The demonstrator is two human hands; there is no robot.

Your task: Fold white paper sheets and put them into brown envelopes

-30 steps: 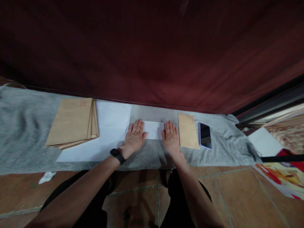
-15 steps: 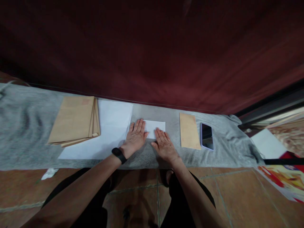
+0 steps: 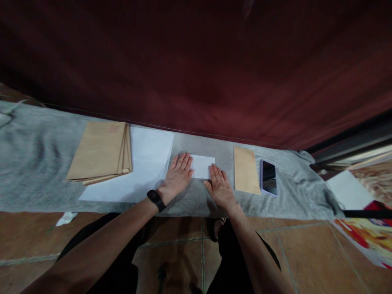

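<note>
A small folded white paper (image 3: 202, 166) lies flat on the grey cloth in front of me. My left hand (image 3: 179, 172), palm down with fingers stretched out, presses on its left end. At the paper's right edge rests my right hand (image 3: 220, 185), flat too, its fingertips touching that end. Neither hand grips anything. Left of the hands are large white sheets (image 3: 150, 159), partly covered by a stack of brown envelopes (image 3: 99, 151). To the right of my right hand lies a single brown envelope (image 3: 246, 170).
A phone (image 3: 269, 177) lies to the right of the single envelope. Grey cloth (image 3: 297, 188) covers the narrow surface, with a dark red hanging (image 3: 196, 81) along its far side. A colourful printed box or sheet (image 3: 367, 237) is at the far right, over the tiled floor.
My right hand has slid right along the white paper to its right end. My left hand has stayed on the left end. The view has shifted slightly.
</note>
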